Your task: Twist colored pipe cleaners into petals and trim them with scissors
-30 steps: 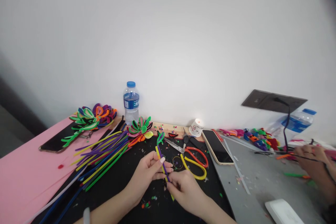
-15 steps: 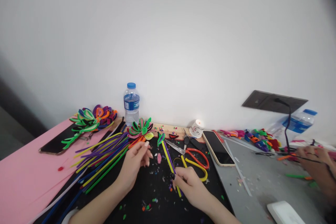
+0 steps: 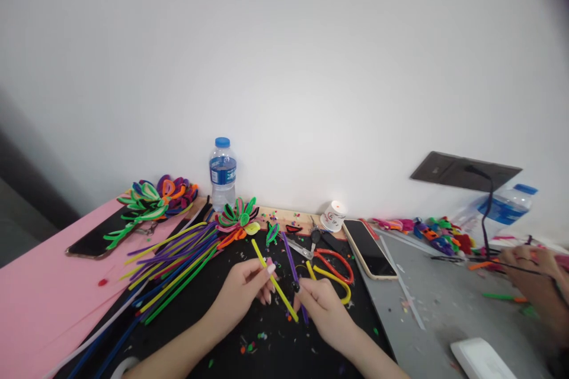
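Note:
A yellow pipe cleaner (image 3: 283,294) slants through the closed fingers of my left hand (image 3: 244,291). My right hand (image 3: 323,307) pinches a purple pipe cleaner (image 3: 290,256) between thumb and fingers, its lower end poking out below. The two stems lie side by side, a small gap between their upper ends. Just beyond them rests a small green and purple looped piece (image 3: 272,233). Scissors (image 3: 333,266) with red and yellow handles lie beyond my right hand. To the left, a bundle of coloured pipe cleaners (image 3: 178,272) spreads near a green and pink flower (image 3: 240,216).
A water bottle (image 3: 223,177) stands by the wall. A paper cup (image 3: 333,217) and a phone (image 3: 370,250) are at the right. More pipe-cleaner flowers (image 3: 162,198) lie on another phone (image 3: 95,240). Another person's hand (image 3: 531,272) works at far right, near a white device (image 3: 482,358).
The yellow and purple pipe cleaners were together in my right hand. My left hand has moved right and down and now holds the yellow one, apart from the purple.

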A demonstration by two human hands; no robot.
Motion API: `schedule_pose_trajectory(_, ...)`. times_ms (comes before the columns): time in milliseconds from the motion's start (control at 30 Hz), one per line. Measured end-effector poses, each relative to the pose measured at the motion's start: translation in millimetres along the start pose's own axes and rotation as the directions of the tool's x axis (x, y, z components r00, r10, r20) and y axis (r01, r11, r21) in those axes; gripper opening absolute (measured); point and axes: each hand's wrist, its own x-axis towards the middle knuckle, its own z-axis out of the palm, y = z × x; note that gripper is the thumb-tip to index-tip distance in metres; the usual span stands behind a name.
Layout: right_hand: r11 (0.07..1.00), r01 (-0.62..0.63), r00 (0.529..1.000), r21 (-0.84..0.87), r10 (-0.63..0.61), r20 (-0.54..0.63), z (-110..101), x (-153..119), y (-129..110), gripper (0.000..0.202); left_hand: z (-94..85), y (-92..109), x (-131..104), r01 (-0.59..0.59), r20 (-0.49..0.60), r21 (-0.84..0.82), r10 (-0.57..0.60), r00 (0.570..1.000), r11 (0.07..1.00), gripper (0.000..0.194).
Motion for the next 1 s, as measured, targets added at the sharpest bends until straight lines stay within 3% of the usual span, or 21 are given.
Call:
schedule_pose_trajectory(133, 0.995, -0.063, 0.989, -0.073, 0.053, -0.137, -2, 3, 9, 0.037, -5.2, 3, 2, 0.040, -0.112, -0.135, -0.056, 0.992, 0.990, 0.028)
schedule_pose_trajectory(267, 0.995, -0.078, 0.960, -0.069, 0.057, -0.274, -4, 3, 11, 0.021, -5.6, 0, 2, 0.095, -0.107, -0.290, -0.131, 0.986, 0.952, 0.024)
schedule_pose_trajectory(333, 0.999, -0.038, 0.963, 0.018, 0.041, -0.267, -3, 3, 9, 0.028, -4.2, -2, 1, 0.118, -0.091, -0.335, -0.157, 0.983, 0.935, 0.023)
schedule_pose_trajectory(433, 0.954, -0.014, 0.988, 0.299, 0.059, -0.142, 2, 3, 4, 0.035, -0.5, -3, 0, 0.157, -0.082, -0.328, -0.194, 0.978, 0.932, 0.025)
schedule_pose_trajectory(567, 0.778, -0.143, 0.982, 0.612, 0.188, -0.010, 9, 3, 1, 0.017, 5.8, -8, -2, 0.209, -0.046, -0.115, -0.215, 0.976, 0.971, 0.030)
schedule_pose_trajectory(700, 0.689, -0.202, 0.968, 0.696, 0.247, 0.037, 10, 3, 0, 0.007, 8.9, -15, -7, 0.061, 0.058, 0.173, -0.072, 0.996, 0.983, 0.030)
schedule_pose_trajectory(800, 0.643, -0.208, 0.970, 0.737, 0.232, 0.072, 10, 3, -2, 0.011, 9.1, -14, -13, -0.089, 0.154, 0.369, 0.034, 0.987, 0.925, 0.031)
schedule_pose_trajectory(1000, 0.540, -0.277, 0.957, 0.795, 0.234, 0.174, 16, 3, 0, 0.020, 8.6, -2, -23, -0.236, 0.300, 0.585, 0.063, 0.952, 0.776, 0.037)
